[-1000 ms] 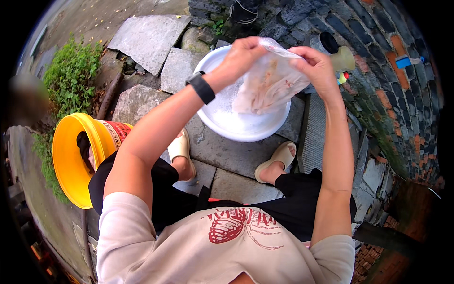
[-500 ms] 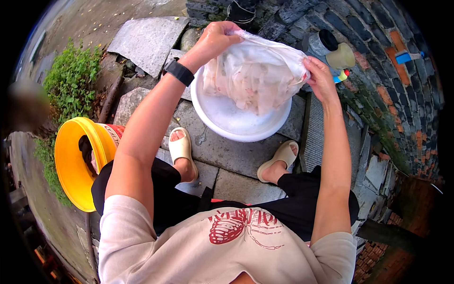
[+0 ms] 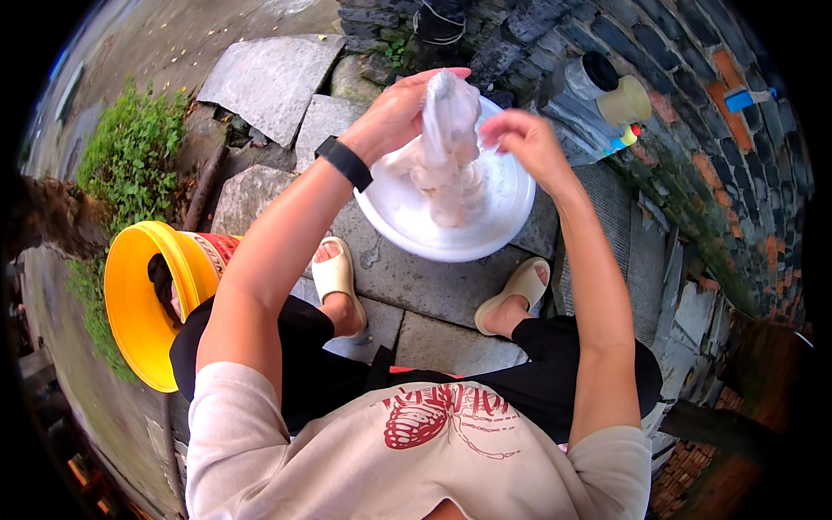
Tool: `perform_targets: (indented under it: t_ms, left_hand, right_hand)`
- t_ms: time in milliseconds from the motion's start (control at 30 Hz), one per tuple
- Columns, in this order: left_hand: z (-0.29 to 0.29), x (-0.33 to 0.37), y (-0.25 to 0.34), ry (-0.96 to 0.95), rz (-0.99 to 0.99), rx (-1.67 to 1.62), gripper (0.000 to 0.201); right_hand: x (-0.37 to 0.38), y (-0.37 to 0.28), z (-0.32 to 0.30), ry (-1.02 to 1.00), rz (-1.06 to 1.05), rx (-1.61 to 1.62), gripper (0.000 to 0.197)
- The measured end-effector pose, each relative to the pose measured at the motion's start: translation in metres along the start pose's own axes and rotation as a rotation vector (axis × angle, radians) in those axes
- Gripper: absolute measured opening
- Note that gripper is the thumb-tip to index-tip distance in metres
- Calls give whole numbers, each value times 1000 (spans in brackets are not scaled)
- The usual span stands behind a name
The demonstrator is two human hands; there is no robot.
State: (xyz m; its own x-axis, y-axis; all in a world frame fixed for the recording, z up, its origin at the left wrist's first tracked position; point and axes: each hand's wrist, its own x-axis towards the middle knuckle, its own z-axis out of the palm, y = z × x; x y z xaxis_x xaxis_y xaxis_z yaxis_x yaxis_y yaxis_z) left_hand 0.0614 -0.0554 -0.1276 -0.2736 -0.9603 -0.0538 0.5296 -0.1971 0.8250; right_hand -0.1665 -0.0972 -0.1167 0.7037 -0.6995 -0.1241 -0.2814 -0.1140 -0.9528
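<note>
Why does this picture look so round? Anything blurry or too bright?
Head view: wide fisheye lens, hence black corners and the brick wall bending toward the rim; same view: the right hand looks smeared, probably by motion, and the white basin looks very bright.

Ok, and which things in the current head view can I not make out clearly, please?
All in the head view:
Left hand: the pale cloth it holds hides some fingers.
Right hand: blurred; whether its fingertips touch the cloth is unclear.
White basin: the cloth covers part of its inside.
Yellow bucket: partly hidden behind the left arm.
Black object by the wall: too dark to identify.
</note>
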Motion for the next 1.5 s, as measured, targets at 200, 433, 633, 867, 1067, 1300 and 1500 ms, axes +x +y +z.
perform_targets:
  t_ms: [200,433,633,867,1067,1300,1500]
  left_hand:
    - [24,-4,15,-201,-37,-50,40]
    - [7,0,34,-207,-27,-60,38]
    - [1,-4,34,115,-152,221,49]
    - [-12,1,19,378,184,1288,23]
    - [18,-5,36,168,158,683,22]
    - [55,-15,47,-45,131,529,22]
    - [34,-8,44,59,216,895,19]
  right_hand:
    - [10,15,9,184,-188,-73,46]
    - [4,25,-9,184,3,373,11]
    - [1,5,-7,255,-47,762,9]
    - [5,3,-4,168,-7,666,12]
    - [-1,9,7,-66,135,131,39]
    - [3,48,13,22,40,-512,16]
    - [-6,68,-22,488,177,-615,22]
